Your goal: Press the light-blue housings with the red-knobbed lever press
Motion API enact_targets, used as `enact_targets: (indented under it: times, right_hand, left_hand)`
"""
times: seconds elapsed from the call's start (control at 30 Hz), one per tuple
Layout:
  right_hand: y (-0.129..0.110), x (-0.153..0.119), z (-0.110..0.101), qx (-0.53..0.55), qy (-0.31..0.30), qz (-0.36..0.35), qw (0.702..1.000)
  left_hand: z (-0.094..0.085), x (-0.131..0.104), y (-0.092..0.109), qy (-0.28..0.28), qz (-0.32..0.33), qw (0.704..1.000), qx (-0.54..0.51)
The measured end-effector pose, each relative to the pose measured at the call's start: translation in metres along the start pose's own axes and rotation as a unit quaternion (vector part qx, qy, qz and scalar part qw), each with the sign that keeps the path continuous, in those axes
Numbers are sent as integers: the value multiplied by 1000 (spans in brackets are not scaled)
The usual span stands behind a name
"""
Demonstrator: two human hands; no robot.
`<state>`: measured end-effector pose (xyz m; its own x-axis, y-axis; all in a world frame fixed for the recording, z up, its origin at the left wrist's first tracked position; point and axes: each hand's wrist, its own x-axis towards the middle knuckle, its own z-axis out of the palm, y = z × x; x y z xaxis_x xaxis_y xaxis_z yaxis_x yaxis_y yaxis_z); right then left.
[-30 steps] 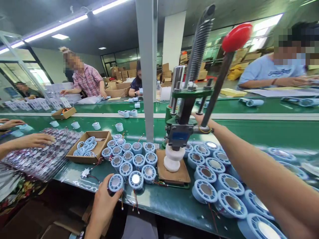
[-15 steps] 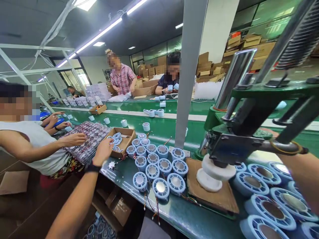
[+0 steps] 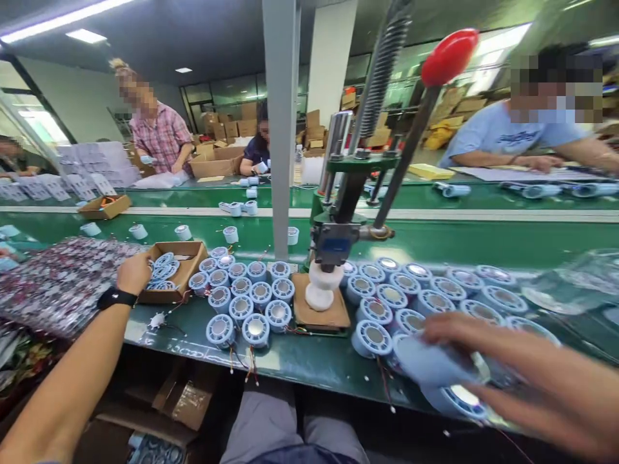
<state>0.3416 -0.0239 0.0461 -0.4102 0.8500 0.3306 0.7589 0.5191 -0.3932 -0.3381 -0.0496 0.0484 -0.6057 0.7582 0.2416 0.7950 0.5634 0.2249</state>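
At the left rim of a small cardboard box [image 3: 196,258], my left hand [image 3: 134,273] has its fingers curled together beside the light-blue spoked plastic rings [image 3: 164,269]. Whatever is between those fingertips is hidden. Blurred by motion, my right hand [image 3: 488,345] grips a light-blue round motor housing [image 3: 430,361] at the front right, tilted above other housings. Between the hands stands a hand press [image 3: 336,241] with a red-knobbed lever. Its white round pressing head [image 3: 326,277] is above a white round seat [image 3: 319,298] on a cardboard-topped base [image 3: 333,317].
Housings with metal discs and trailing wires [image 3: 255,330] crowd both sides of the press. A grey post [image 3: 281,129] rises behind. Bubble-wrapped parts [image 3: 62,277] lie at left, clear plastic bags [image 3: 575,280] at right. Several people work across the green conveyor [image 3: 435,235].
The view has swung right, bringing the lever and another person in. My right hand, before behind the press, is now at front right with a housing. My left hand stays by the ring box.
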Motion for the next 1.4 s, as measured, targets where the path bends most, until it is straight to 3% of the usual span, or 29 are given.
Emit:
enact_targets:
  times: [0.1,0.23,0.33,0.6,0.8,1.07,1.4]
  right_hand:
    - [-45,-23,33,34,-72,-40,996]
    - [-99,-9,83,104,-180,-112,972]
    - [-116,-1,110,150,-215,-113,958]
    - [-111,-19,153,268,-60,-64,959]
    - [-105,-19,173,261,21,-96,960]
    - [-103,-18,173,233,38,-123,964]
    - [-102,-21,175,236,58,-129,961]
  left_hand:
    - [0,-4,-1,14,15,999,38]
    - [-5,-4,-1,55,22,997,57]
    - [-8,-3,1,80,26,995,46]
    - [0,3,0,55,5,998,-29]
    - [8,16,-18,34,-1,994,-100]
    - [16,14,-24,-15,54,991,-120]
    - [9,5,-21,22,44,998,-47]
